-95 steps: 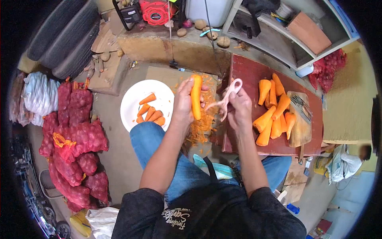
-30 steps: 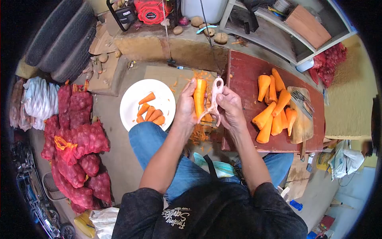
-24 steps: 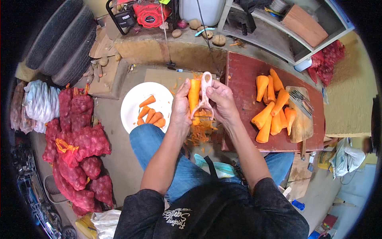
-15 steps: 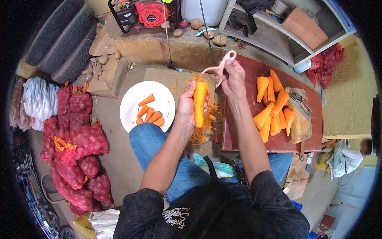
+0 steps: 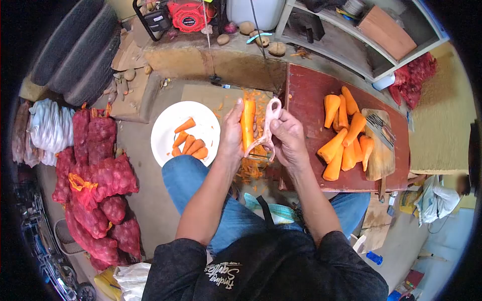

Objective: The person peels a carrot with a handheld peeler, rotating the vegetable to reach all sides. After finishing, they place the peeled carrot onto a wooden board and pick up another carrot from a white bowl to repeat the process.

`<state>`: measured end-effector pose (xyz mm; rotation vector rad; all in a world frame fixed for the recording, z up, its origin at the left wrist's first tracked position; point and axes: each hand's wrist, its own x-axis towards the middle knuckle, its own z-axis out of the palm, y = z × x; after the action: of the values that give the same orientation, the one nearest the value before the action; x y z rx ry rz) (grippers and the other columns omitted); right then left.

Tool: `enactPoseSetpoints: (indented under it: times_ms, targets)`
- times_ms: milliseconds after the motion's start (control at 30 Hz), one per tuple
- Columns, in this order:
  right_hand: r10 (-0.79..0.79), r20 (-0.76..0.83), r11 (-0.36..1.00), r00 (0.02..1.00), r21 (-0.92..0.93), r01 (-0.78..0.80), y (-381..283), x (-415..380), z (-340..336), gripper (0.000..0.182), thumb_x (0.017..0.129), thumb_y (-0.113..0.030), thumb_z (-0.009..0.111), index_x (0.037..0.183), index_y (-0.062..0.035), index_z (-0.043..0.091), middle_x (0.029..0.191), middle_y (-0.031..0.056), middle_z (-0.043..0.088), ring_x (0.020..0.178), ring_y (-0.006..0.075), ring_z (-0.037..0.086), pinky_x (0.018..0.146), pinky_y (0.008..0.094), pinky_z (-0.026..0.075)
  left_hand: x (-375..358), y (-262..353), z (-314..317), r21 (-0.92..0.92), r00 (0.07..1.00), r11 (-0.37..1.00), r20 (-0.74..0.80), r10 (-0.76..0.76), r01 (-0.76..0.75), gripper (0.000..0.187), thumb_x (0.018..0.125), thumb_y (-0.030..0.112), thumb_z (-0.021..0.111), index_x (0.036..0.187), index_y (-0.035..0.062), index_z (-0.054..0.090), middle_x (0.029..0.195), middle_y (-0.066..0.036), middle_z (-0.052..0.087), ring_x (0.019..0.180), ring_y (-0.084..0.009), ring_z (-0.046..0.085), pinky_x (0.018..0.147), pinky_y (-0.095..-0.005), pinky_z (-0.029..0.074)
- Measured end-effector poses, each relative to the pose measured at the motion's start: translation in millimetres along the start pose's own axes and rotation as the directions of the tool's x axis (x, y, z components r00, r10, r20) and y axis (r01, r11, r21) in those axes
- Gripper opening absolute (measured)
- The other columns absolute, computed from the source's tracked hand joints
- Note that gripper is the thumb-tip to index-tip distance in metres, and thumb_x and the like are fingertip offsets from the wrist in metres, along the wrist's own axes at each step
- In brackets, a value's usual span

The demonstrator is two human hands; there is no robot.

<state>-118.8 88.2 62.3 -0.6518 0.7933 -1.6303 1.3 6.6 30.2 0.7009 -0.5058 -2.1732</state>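
My left hand [image 5: 232,133] is wrapped round an orange carrot [image 5: 247,124] held upright in front of me. In my right hand [image 5: 290,138] is a pale pink peeler [image 5: 271,123], its ring handle end pointing away and its blade end low beside the carrot. Orange peelings [image 5: 248,173] lie on the floor and cardboard below my hands. To the left, a white plate [image 5: 161,120] holds several carrots [image 5: 190,144] with unpeeled-looking, duller skin. Several bright, smooth carrots [image 5: 346,138] are piled on the red table [image 5: 309,100] to the right.
A wooden board [image 5: 379,163] with a knife-like metal tool lies beside the carrot pile. Red net sacks [image 5: 103,175] are heaped at the left, below stacked tires [image 5: 75,50]. A red engine unit [image 5: 188,16] and a metal shelf [image 5: 346,40] stand at the back.
My right hand has come down and closer, bringing the peeler from above the carrot to beside its lower end. The carrot has shifted slightly left and turned in my left hand.
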Motion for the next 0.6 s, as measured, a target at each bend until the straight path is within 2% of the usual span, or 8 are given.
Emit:
enactPoseSetpoints:
  times_ms: [100, 200, 267, 300, 400, 433, 500, 600]
  targets:
    - [0.009, -0.027, 1.000, 1.000, 0.008, -0.009, 3.3, 9.8, -5.3, 0.031, 0.094, -0.024, 0.069, 0.111, -0.0008, 0.056, 0.081, 0.0039, 0.064, 0.058, 0.0108, 0.060, 0.048, 0.0237, 0.048, 0.3, -1.6, 10.5, -0.052, 0.999, 0.998, -0.046, 0.025, -0.027, 0.040, 0.102, 0.043, 0.050, 0.103, 0.0047, 0.061, 0.071, -0.006, 0.059, 0.056, -0.0131, 0.056, 0.048, -0.0257, 0.047]
    - [-0.046, -0.056, 0.999, 0.997, 0.018, 0.047, 3.0, 33.0, -25.1, 0.026, 0.095, -0.024, 0.067, 0.105, -0.0021, 0.056, 0.080, 0.0042, 0.064, 0.062, 0.0115, 0.061, 0.051, 0.0240, 0.050, -2.7, -7.1, 0.6, 0.089, 1.000, 0.996, -0.001, -0.022, 0.022, 0.042, 0.102, 0.045, 0.048, 0.102, 0.0051, 0.061, 0.071, -0.006, 0.059, 0.055, -0.0141, 0.054, 0.048, -0.0255, 0.045]
    - [-0.099, -0.061, 0.995, 0.993, 0.001, 0.099, -3.1, 51.5, -36.8, 0.020, 0.097, -0.021, 0.064, 0.099, -0.0037, 0.055, 0.077, 0.0038, 0.061, 0.061, 0.0117, 0.059, 0.052, 0.0246, 0.049, 0.8, -13.5, -4.7, 0.026, 0.995, 0.998, 0.086, -0.058, 0.056, 0.043, 0.102, 0.046, 0.047, 0.102, 0.0051, 0.061, 0.071, -0.007, 0.059, 0.055, -0.0146, 0.053, 0.048, -0.0268, 0.045]
    - [-0.155, -0.082, 0.988, 0.985, -0.024, 0.153, -5.9, 58.0, -38.8, 0.018, 0.098, -0.019, 0.062, 0.100, -0.0035, 0.055, 0.077, 0.0041, 0.061, 0.061, 0.0120, 0.059, 0.053, 0.0249, 0.049, 0.1, -13.5, -3.6, -0.008, 0.989, 0.997, 0.127, -0.072, 0.073, 0.043, 0.102, 0.046, 0.047, 0.102, 0.0051, 0.061, 0.071, -0.007, 0.059, 0.054, -0.0148, 0.053, 0.048, -0.0274, 0.045]
    - [-0.336, -0.152, 0.940, 0.930, -0.118, 0.320, -15.4, 78.8, -43.2, 0.011, 0.100, -0.013, 0.057, 0.101, -0.0027, 0.054, 0.078, 0.0055, 0.060, 0.059, 0.0132, 0.057, 0.055, 0.0267, 0.048, -1.9, -6.8, 2.7, 0.007, 0.997, 0.998, 0.048, -0.067, 0.066, 0.043, 0.103, 0.046, 0.047, 0.102, 0.0047, 0.061, 0.072, -0.007, 0.059, 0.055, -0.0156, 0.053, 0.049, -0.0288, 0.045]
    - [-0.362, -0.166, 0.932, 0.917, -0.093, 0.351, -20.5, 81.3, -46.0, 0.011, 0.100, -0.013, 0.058, 0.101, -0.0027, 0.054, 0.077, 0.0057, 0.060, 0.059, 0.0131, 0.056, 0.056, 0.0266, 0.048, -2.4, -6.3, 5.1, 0.025, 0.998, 0.998, 0.019, -0.054, 0.053, 0.043, 0.103, 0.045, 0.047, 0.102, 0.0046, 0.061, 0.073, -0.007, 0.059, 0.055, -0.0156, 0.053, 0.050, -0.0287, 0.046]
    - [-0.312, -0.141, 0.949, 0.939, -0.081, 0.304, -29.3, 76.8, -52.5, 0.015, 0.099, -0.016, 0.059, 0.102, -0.0017, 0.053, 0.080, 0.0091, 0.063, 0.063, 0.0158, 0.061, 0.058, 0.0287, 0.054, 2.0, -10.0, 3.5, 0.078, 1.000, 0.997, 0.019, 0.016, -0.018, 0.042, 0.103, 0.044, 0.047, 0.102, 0.0044, 0.060, 0.074, -0.007, 0.059, 0.057, -0.0147, 0.055, 0.052, -0.0282, 0.047]
    - [-0.152, -0.109, 0.987, 0.982, -0.066, 0.145, -19.3, 41.5, -36.1, 0.020, 0.097, -0.016, 0.063, 0.107, -0.0011, 0.056, 0.087, 0.0069, 0.064, 0.068, 0.0137, 0.063, 0.061, 0.0274, 0.054, 5.7, -11.2, -3.2, 0.105, 0.998, 0.993, 0.007, 0.059, -0.060, 0.039, 0.104, 0.041, 0.048, 0.102, 0.0042, 0.060, 0.078, -0.007, 0.061, 0.062, -0.0134, 0.058, 0.055, -0.0276, 0.050]
